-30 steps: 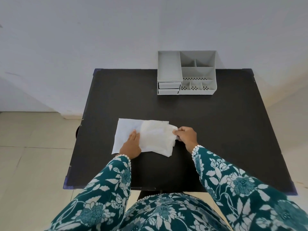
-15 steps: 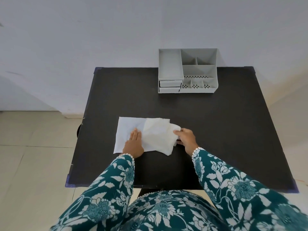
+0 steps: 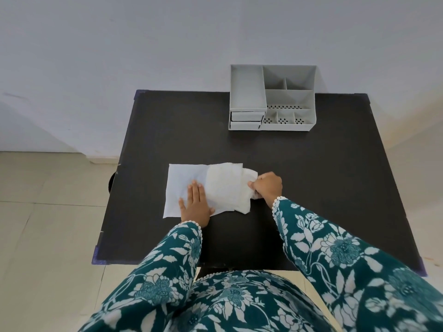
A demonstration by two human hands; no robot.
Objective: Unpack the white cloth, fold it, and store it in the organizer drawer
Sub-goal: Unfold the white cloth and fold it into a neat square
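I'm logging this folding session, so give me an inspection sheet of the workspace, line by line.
Surface: dark table, mostly bare, its far edge at the wall.
Job's things: white cloth lies flat near the front, a cream layer over its right part; grey organizer at the far edge, its two drawers shut.
Clutter: nothing seen.
Grippers: left hand pressed flat on the cloth, fingers spread; right hand pinching the cloth's bunched right end.
Cables: nothing seen.
Surroundings: pale tiled floor; a dark round object peeks out past the table's left edge, unclear what.
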